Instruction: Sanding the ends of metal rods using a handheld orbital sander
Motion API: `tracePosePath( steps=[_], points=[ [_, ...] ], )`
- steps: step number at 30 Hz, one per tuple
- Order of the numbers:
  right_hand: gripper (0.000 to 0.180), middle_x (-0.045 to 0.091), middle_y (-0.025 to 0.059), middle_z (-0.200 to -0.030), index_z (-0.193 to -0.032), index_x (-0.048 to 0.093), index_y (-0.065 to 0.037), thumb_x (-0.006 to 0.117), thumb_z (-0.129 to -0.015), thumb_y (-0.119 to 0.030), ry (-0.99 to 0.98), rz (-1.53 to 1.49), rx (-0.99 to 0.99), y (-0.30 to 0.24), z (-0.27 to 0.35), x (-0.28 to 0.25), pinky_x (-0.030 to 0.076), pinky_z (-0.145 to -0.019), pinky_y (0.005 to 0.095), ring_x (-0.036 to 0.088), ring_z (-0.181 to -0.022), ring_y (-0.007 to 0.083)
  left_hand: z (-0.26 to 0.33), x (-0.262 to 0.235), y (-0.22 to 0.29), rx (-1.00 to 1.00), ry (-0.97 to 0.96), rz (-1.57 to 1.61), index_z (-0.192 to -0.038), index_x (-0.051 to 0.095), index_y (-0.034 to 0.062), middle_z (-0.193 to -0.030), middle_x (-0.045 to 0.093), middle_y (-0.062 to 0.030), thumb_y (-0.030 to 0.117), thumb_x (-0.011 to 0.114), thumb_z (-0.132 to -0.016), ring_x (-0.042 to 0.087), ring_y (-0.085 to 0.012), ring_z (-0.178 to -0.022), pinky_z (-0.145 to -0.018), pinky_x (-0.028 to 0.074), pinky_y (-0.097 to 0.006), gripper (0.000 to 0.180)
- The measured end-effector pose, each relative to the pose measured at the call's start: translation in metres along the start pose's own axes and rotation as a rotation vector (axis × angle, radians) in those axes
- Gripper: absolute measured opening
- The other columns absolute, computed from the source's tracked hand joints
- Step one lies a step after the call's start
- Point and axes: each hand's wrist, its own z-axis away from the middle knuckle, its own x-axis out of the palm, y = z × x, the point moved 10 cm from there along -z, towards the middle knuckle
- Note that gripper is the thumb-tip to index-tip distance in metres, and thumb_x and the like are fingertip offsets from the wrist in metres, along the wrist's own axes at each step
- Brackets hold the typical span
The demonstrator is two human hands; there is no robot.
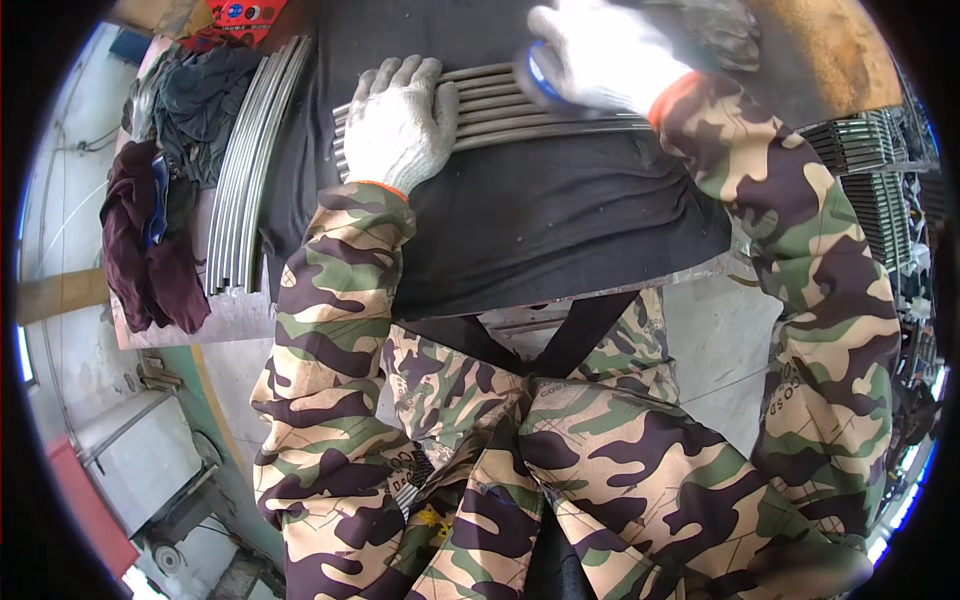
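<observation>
Left hand (398,125), fingers together, presses flat on metal rods (500,105); right hand (600,55) above rods, clamped on blue tool (538,75).

A person in camouflage sleeves and white knit gloves works at a bench (200,325) covered by a dark cloth (540,225). The left hand (398,125) lies flat, palm down, on one end of a row of thin metal rods (500,108) laid side by side on the cloth. The right hand (600,55) rests further along the same rods, closed around a blurred blue object (541,72). Left of the cloth, a bundle of curved metal rods (245,170) lies beside crumpled dark rags (145,240).
</observation>
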Motion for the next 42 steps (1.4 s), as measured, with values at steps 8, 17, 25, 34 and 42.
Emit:
tracePosePath(
  steps=[8, 17, 25, 34, 42],
  points=[
    [0.027, 0.071, 0.0184, -0.111, -0.111, 0.072, -0.010, 0.065, -0.098, -0.032, 0.052, 0.025, -0.074, -0.013, 0.024, 0.000, 0.062, -0.075, 0.0534, 0.074, -0.097, 0.0405, -0.007, 0.025, 0.019, -0.071, 0.049, -0.043, -0.103, 0.077, 0.0047, -0.104, 0.078, -0.0123, 0.022, 0.069, -0.095, 0.072, -0.0335, -0.105, -0.099, 0.052, -0.048, 0.021],
    [0.025, 0.068, 0.0218, -0.097, -0.100, 0.068, -0.006, 0.065, -0.098, -0.031, 0.186, -0.097, -0.208, -0.053, 0.016, -0.034, 0.059, -0.077, 0.0577, 0.071, -0.092, 0.0430, -0.001, -0.001, -0.004, -0.081, 0.120, -0.072, -0.101, 0.078, 0.0049, -0.104, 0.079, -0.0122, 0.021, 0.067, -0.096, 0.073, -0.0336, -0.102, -0.097, 0.052, -0.048, 0.020],
    [0.027, 0.067, 0.0221, -0.100, -0.099, 0.067, -0.006, 0.066, -0.100, -0.033, 0.096, -0.066, -0.248, -0.064, 0.034, -0.029, 0.059, -0.078, 0.0566, 0.071, -0.093, 0.0419, -0.001, 0.013, -0.002, -0.129, -0.075, -0.057, -0.118, 0.078, 0.0027, -0.121, 0.079, -0.0181, 0.023, 0.064, -0.101, 0.072, -0.0390, -0.115, -0.106, 0.052, -0.050, 0.029],
    [0.027, 0.069, 0.0204, -0.095, -0.097, 0.068, -0.006, 0.066, -0.100, -0.033, 0.172, -0.082, -0.197, -0.049, 0.021, -0.034, 0.060, -0.075, 0.0558, 0.071, -0.087, 0.0429, 0.000, -0.009, 0.000, -0.040, 0.066, -0.164, -0.109, 0.078, 0.0028, -0.109, 0.078, -0.0145, 0.022, 0.067, -0.096, 0.071, -0.0346, -0.107, -0.100, 0.050, -0.049, 0.026],
    [0.026, 0.071, 0.0231, -0.101, -0.101, 0.069, -0.005, 0.065, -0.099, -0.031, 0.211, -0.053, -0.141, -0.030, -0.009, -0.029, 0.060, -0.079, 0.0557, 0.073, -0.094, 0.0442, 0.002, -0.017, 0.003, -0.002, 0.051, -0.154, -0.103, 0.075, 0.0037, -0.099, 0.073, -0.0129, 0.019, 0.067, -0.093, 0.068, -0.0339, -0.099, -0.094, 0.049, -0.048, 0.019]
  ],
)
